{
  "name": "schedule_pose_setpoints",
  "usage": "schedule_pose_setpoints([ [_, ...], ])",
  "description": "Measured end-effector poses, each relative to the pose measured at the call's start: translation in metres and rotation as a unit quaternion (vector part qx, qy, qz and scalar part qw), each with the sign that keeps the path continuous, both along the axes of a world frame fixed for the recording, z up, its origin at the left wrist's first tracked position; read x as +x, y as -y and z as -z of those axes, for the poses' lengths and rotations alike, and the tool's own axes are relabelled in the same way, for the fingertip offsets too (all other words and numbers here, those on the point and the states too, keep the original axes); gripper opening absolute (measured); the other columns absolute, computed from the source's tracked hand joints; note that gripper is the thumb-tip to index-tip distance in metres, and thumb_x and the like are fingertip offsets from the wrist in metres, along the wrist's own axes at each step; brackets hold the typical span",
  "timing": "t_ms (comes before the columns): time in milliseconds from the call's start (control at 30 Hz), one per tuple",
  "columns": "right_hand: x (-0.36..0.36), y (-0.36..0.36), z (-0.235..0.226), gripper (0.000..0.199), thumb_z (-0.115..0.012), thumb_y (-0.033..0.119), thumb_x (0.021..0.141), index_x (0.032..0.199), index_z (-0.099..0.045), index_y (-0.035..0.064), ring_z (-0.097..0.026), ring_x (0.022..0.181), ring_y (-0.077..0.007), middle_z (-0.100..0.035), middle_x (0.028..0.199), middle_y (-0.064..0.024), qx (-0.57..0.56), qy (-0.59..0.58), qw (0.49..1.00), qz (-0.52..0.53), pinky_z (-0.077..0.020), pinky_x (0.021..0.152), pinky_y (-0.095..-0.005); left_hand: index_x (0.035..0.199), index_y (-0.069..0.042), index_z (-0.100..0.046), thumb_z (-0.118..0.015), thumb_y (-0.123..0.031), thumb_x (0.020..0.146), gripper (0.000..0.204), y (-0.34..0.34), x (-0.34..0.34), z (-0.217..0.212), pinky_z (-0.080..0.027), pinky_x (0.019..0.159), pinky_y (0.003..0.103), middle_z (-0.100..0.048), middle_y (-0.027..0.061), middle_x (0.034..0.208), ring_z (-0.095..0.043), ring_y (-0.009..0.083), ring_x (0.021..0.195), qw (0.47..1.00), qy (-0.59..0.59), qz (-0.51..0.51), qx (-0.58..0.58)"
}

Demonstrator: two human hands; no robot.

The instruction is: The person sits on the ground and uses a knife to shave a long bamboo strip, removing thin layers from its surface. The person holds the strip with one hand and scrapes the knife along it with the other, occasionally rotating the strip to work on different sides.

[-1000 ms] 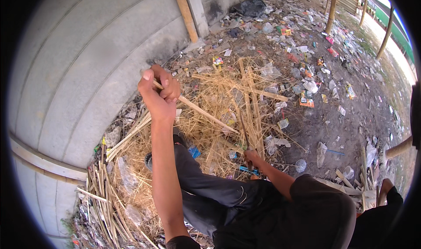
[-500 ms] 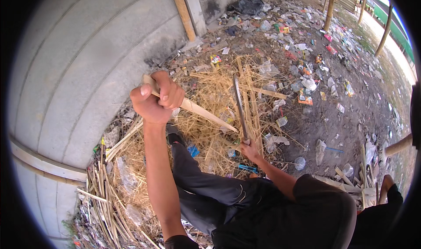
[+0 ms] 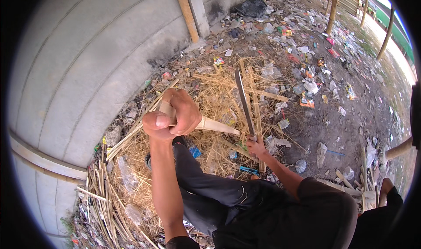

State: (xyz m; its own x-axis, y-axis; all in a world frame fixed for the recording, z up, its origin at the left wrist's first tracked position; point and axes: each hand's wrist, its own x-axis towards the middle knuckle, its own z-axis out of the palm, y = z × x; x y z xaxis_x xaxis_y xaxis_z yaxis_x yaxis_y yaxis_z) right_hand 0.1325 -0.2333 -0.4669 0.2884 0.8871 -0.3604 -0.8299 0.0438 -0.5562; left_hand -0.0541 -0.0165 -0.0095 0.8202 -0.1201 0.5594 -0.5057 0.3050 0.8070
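Observation:
My left hand (image 3: 179,113) is closed around the upper end of a pale bamboo strip (image 3: 218,126). The strip slants down to the right, and its far end lies close to the machete. In my right hand (image 3: 257,145) is the handle of a machete (image 3: 244,99), whose long dark blade points away from me, tip toward the far side. I cannot tell whether strip and blade touch. Beneath both hands spreads a heap of straw-like bamboo shavings (image 3: 206,91), with a few flat bamboo pieces (image 3: 272,94) lying on it beyond the blade.
A grey concrete wall (image 3: 87,60) rises on the left. Thin split strips (image 3: 103,196) are piled along its foot. Plastic litter (image 3: 311,87) covers the dirt to the right, where wooden posts (image 3: 333,10) stand. Another person's dark sleeve (image 3: 381,218) shows at lower right.
My left hand has come nearer to me and to the right, bringing the bamboo strip's held end along. The machete has shifted slightly, its blade now showing broader.

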Motion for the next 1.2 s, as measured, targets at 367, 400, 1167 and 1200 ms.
schedule_pose_setpoints([
  [367, -0.009, -0.017, -0.049, 0.016, -0.070, 0.008, 0.091, 0.080, -0.058, 0.0053, -0.046, 0.048, -0.0107, -0.052, 0.063, -0.0007, -0.166, 0.362, 0.917, -0.027, -0.0354, 0.044, -0.0328, 0.050, -0.007, -0.051, -0.071, -0.037, 0.069, 0.041, -0.009, -0.012, 0.001, -0.029, 0.037, 0.032, -0.044, 0.0032, 0.043, -0.041, 0.0166, 0.035, 0.999, -0.028, 0.017, -0.015],
  [400, -0.012, -0.019, -0.054, 0.016, -0.071, 0.008, 0.090, 0.081, -0.058, 0.0050, -0.048, 0.050, -0.0110, -0.053, 0.064, -0.0011, -0.149, 0.375, 0.915, 0.001, -0.0362, 0.044, -0.0333, 0.050, -0.007, -0.051, -0.071, -0.037, 0.069, 0.041, -0.008, -0.012, 0.002, -0.029, 0.038, 0.032, -0.044, 0.0033, 0.043, -0.040, 0.0166, 0.035, 0.999, -0.027, 0.018, -0.011],
  [1167, -0.058, -0.020, 0.030, 0.019, -0.068, 0.020, 0.096, 0.085, -0.056, 0.0099, -0.049, 0.053, -0.0155, -0.053, 0.066, -0.0021, -0.135, 0.359, 0.923, 0.034, -0.0365, 0.049, -0.0376, 0.063, -0.013, -0.039, -0.045, -0.064, 0.106, 0.067, 0.016, 0.015, -0.005, -0.023, 0.048, 0.033, -0.021, -0.0040, 0.048, -0.017, 0.0128, 0.044, 0.885, -0.069, -0.452, -0.088],
  [1200, -0.073, -0.017, 0.037, 0.018, -0.068, 0.015, 0.093, 0.081, -0.057, 0.0091, -0.050, 0.053, -0.0163, -0.055, 0.065, -0.0042, -0.235, 0.321, 0.917, -0.033, -0.0374, 0.049, -0.0382, 0.063, -0.013, -0.039, -0.046, -0.064, 0.106, 0.067, 0.013, 0.020, -0.007, -0.023, 0.049, 0.033, -0.021, -0.0039, 0.049, -0.018, 0.0129, 0.045, 0.859, -0.074, -0.497, -0.098],
])
